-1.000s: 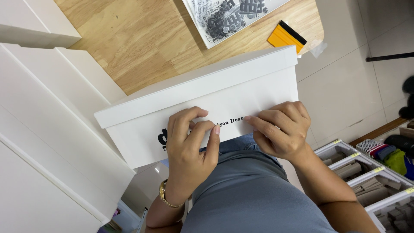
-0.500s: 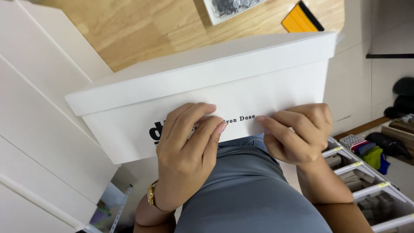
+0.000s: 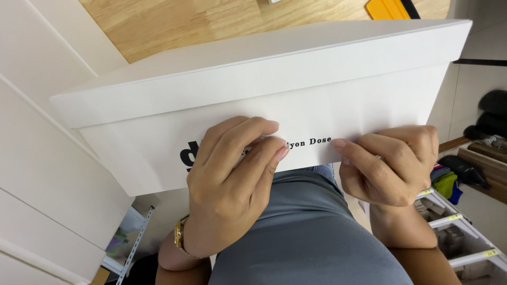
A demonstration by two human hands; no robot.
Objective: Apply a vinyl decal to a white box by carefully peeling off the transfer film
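Closer to the head camera than a second earlier, the white box filled most of the view; the tray of small dark parts seen earlier on the bench had passed out of the top edge, and only a corner of the orange scraper remained visible.

The box sat with its long axis running left to right across the person's body, slightly raised toward the right. Its lid overhung the near wall, and the near wall faced the person directly. The box lay immediately ahead of and above both hands, between the torso and the wooden bench.

The left hand was closed against the lower part of the near wall, fingers curled, thumb and forefinger pinched together over the black lettering near the middle. The right hand was likewise curled at the lower edge of the same wall, further right, fingertips pressing the panel. The hands were set apart along the box's length, with a gap of bare wall between them. Both were in contact; neither was nearer than the other. Whether the fingers wrapped under the bottom edge could not be told.

White cabinet panels stood to the left. Storage bins lay below right on the floor side.
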